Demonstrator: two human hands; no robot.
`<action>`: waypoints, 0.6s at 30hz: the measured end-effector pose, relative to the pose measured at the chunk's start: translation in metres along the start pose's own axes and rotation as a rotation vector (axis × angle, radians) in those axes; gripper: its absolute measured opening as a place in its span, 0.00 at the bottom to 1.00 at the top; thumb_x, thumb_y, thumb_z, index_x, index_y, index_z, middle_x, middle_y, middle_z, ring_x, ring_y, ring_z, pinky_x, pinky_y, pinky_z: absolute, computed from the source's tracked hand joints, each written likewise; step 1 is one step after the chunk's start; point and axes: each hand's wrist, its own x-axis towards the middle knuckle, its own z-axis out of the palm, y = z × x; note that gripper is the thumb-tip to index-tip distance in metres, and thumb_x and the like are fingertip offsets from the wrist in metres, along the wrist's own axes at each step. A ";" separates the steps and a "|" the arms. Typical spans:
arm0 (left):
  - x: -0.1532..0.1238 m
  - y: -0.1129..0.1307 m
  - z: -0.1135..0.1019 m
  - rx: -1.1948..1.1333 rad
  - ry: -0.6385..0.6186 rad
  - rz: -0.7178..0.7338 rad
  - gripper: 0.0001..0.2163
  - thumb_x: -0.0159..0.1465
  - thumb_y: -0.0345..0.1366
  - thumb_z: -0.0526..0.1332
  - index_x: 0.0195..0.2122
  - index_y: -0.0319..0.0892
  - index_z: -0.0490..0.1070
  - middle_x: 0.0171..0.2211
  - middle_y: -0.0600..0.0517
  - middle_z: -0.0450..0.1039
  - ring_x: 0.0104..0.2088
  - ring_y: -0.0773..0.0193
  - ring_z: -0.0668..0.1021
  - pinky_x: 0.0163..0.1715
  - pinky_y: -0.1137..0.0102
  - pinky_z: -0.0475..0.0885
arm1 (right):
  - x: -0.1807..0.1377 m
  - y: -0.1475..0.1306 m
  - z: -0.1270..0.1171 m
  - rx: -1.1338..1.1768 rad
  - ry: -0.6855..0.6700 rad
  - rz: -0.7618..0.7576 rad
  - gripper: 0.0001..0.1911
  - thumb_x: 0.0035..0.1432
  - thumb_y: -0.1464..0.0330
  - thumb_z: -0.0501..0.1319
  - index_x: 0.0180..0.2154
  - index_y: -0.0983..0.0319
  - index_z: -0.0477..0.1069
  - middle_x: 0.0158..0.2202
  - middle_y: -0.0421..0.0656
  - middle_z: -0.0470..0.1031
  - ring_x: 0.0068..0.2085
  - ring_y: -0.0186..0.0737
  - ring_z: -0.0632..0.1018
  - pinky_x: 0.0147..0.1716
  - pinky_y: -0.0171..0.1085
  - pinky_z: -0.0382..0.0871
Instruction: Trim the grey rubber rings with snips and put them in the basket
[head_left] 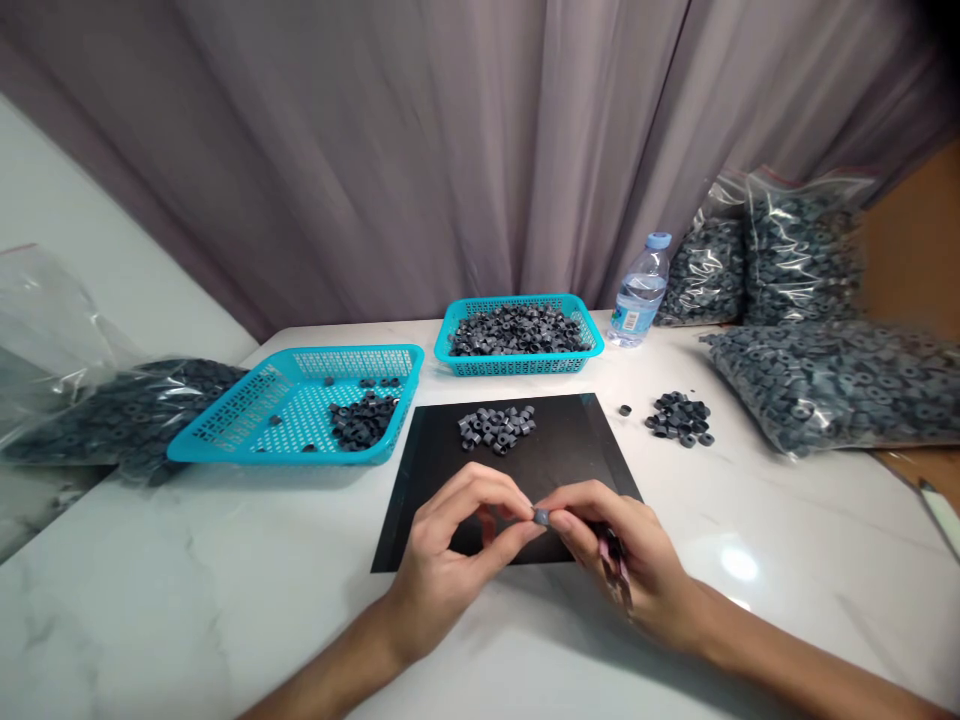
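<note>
Between the fingertips of both hands is a small grey ring-shaped piece (541, 516), held over the near part of a black mat (570, 470). My left hand (465, 540) pinches it from the left with thumb and forefinger. From the right, my right hand (626, 555) grips the same piece. A thin pinkish-dark tool (616, 572) also sits in my right palm; its kind is mostly hidden by the fingers. Just beyond the hands, a pile of similar grey ring pieces (496, 428) lies on the mat.
A blue basket (517, 366) full of pieces stands behind the mat; another blue basket (292, 455) at left holds fewer. Loose pieces (679, 418) lie right of the mat. A water bottle (640, 292), filled bags (832, 385) at right and a bag (150, 405) at left surround the area.
</note>
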 end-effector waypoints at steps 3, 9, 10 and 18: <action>0.001 0.001 -0.001 -0.041 -0.010 -0.054 0.05 0.66 0.27 0.68 0.38 0.43 0.76 0.37 0.51 0.76 0.37 0.65 0.79 0.32 0.74 0.75 | -0.001 -0.001 -0.001 -0.058 0.048 -0.042 0.07 0.71 0.70 0.59 0.48 0.56 0.72 0.24 0.34 0.69 0.20 0.28 0.63 0.20 0.31 0.55; 0.000 0.003 -0.001 -0.083 -0.023 -0.136 0.03 0.67 0.28 0.67 0.38 0.43 0.76 0.39 0.50 0.80 0.38 0.64 0.82 0.32 0.75 0.75 | 0.001 -0.003 0.000 -0.019 0.038 -0.005 0.03 0.71 0.68 0.59 0.45 0.57 0.71 0.20 0.32 0.64 0.19 0.28 0.63 0.19 0.31 0.54; 0.000 0.003 -0.001 -0.083 -0.023 -0.143 0.03 0.67 0.28 0.67 0.38 0.43 0.76 0.39 0.50 0.80 0.38 0.64 0.82 0.32 0.75 0.75 | 0.002 -0.003 0.001 -0.010 0.041 0.000 0.02 0.71 0.68 0.59 0.44 0.57 0.70 0.20 0.31 0.64 0.19 0.28 0.62 0.19 0.31 0.54; -0.001 0.005 0.001 0.008 0.028 -0.069 0.04 0.65 0.26 0.67 0.36 0.42 0.76 0.39 0.50 0.83 0.38 0.65 0.83 0.29 0.78 0.75 | 0.004 0.002 0.003 0.030 0.028 0.020 0.03 0.72 0.68 0.58 0.45 0.57 0.69 0.22 0.32 0.66 0.20 0.28 0.63 0.19 0.30 0.54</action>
